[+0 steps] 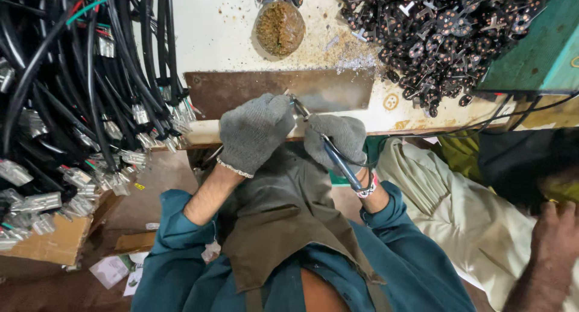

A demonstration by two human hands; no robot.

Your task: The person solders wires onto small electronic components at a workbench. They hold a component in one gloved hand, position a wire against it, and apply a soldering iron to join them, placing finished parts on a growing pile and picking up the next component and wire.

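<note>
- Left hand (254, 131) in grey knit glove, curled shut at desk edge; pinching something small at the tool's tip, item itself too hidden to tell.
- Right hand (339, 142) gloved too, grip closed around blue handles of pliers (325, 146).
- Pliers' long axis diagonal: handles low right by the wrist, nose up-left, ending just beside left glove's fingertips. Both hands nearly touching there; left hand nearer to the tip.
- Work spot right over brown metal plate (277, 90) lying on front of desk (217, 28).
- Round dish of brownish granules (278, 27) farther back on desk, well apart from hands; crumbs scattered around it.
- Heap of small black flat parts (446, 28) at desk's far right, loose, not in any container.
- Bundle of black cables with clear-sleeved metal terminals (78, 107) hanging at left, ends resting over cardboard box (54, 242).
- Teal box (537, 53) at right edge, contents not visible.
- Another person's hand (558, 233) lower right, not involved.
</note>
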